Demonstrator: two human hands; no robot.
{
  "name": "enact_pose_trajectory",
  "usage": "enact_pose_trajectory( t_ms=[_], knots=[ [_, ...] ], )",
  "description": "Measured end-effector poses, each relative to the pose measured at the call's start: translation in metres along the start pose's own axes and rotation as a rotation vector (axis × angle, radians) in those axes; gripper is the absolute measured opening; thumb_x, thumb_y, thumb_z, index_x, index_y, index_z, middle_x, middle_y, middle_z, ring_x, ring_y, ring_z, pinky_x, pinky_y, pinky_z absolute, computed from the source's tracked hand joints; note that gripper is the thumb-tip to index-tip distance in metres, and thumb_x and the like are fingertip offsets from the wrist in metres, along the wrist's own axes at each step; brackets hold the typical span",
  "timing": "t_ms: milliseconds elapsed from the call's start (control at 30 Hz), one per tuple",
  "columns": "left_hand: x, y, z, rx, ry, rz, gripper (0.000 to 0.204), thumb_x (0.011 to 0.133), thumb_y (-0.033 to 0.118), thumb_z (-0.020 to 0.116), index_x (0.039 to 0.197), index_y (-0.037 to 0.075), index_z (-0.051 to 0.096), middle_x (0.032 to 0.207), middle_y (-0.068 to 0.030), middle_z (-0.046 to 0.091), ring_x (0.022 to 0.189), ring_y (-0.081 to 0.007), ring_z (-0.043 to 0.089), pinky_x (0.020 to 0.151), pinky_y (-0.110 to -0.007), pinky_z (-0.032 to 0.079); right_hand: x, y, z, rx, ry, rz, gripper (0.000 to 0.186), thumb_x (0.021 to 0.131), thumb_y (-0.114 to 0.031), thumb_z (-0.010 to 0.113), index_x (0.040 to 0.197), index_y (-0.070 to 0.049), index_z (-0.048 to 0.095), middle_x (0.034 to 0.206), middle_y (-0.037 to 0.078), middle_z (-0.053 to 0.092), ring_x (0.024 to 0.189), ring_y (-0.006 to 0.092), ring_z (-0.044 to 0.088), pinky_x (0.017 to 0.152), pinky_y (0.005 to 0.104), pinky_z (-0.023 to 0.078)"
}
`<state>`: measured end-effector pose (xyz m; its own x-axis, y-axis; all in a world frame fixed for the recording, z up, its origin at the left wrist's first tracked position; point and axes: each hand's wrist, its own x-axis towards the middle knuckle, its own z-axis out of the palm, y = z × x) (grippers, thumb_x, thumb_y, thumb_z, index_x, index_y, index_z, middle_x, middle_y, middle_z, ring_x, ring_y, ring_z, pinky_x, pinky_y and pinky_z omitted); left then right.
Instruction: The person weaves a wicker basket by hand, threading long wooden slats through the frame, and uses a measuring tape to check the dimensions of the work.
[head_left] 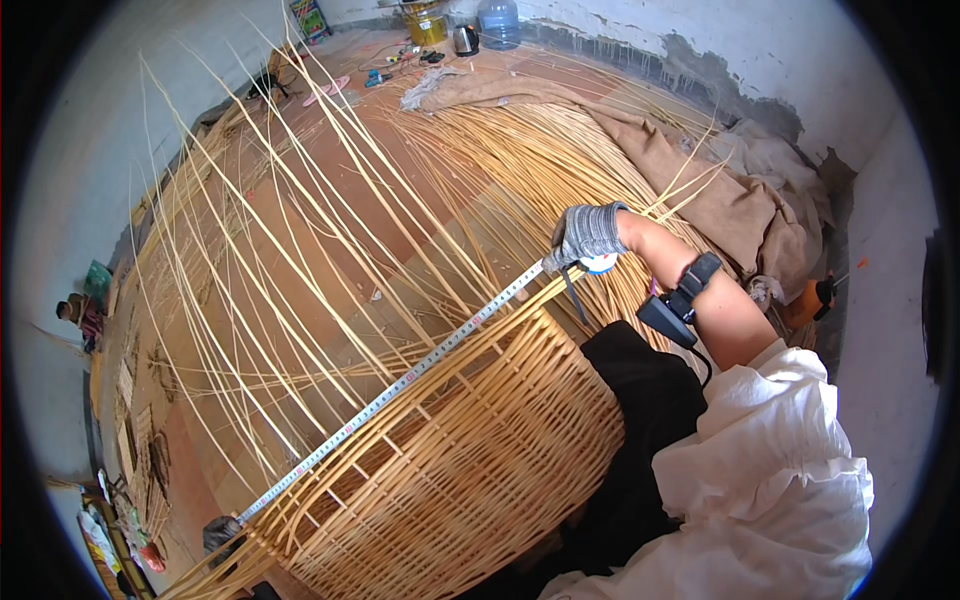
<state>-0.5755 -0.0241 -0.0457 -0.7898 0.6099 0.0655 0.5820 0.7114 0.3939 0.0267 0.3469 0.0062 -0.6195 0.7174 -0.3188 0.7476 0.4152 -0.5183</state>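
Note:
A half-woven wicker basket (480, 450) lies across my lap, its long uncut willow rods standing up and away to the left. Along its upper edge runs a pulled-out tape measure (400, 383). In a grey knitted glove, my right hand (588, 237) is closed round the tape's case at the far right corner of the basket. My left hand (222, 535), in a dark glove, pinches the tape's other end at the lower left corner; its fingers show only in part. A black band with a small device sits on my right forearm.
A large heap of peeled willow rods (540, 150) lies beyond the basket, partly under brown sacking (690, 180). By the back wall stand a water bottle (498, 24), a kettle (466, 40) and a yellow bucket (426, 24). Pink slippers (327, 90) lie on the floor.

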Motion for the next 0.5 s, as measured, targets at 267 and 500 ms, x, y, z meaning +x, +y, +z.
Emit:
enact_pose_trajectory(
  t_ms=[267, 500],
  knots=[
    [0.001, -0.006, -0.004, 0.007, -0.007, 0.019, 0.038, 0.079, 0.04, 0.049, 0.089, 0.005, 0.059, 0.08, -0.0064, 0.059, 0.075, -0.0167, 0.053, 0.067, -0.028, 0.041, 0.012, 0.015, -0.002, 0.037, -0.065, -0.121, 0.035, 0.071, -0.039, 0.058, 0.069, -0.004, 0.062, 0.058, 0.013, 0.056, 0.051, 0.0222, 0.049, 0.053, 0.0331, 0.041],
    [0.0, -0.011, -0.009, 0.004, -0.016, 0.068, 0.038, 0.079, 0.04, 0.049, 0.09, 0.005, 0.059, 0.081, -0.0065, 0.059, 0.077, -0.0169, 0.054, 0.068, -0.028, 0.042, 0.017, 0.022, -0.007, -0.04, -0.067, -0.052, 0.039, 0.069, -0.039, 0.061, 0.07, 0.0, 0.062, 0.06, 0.013, 0.058, 0.051, 0.0195, 0.05, 0.053, 0.0325, 0.041]
  ],
)
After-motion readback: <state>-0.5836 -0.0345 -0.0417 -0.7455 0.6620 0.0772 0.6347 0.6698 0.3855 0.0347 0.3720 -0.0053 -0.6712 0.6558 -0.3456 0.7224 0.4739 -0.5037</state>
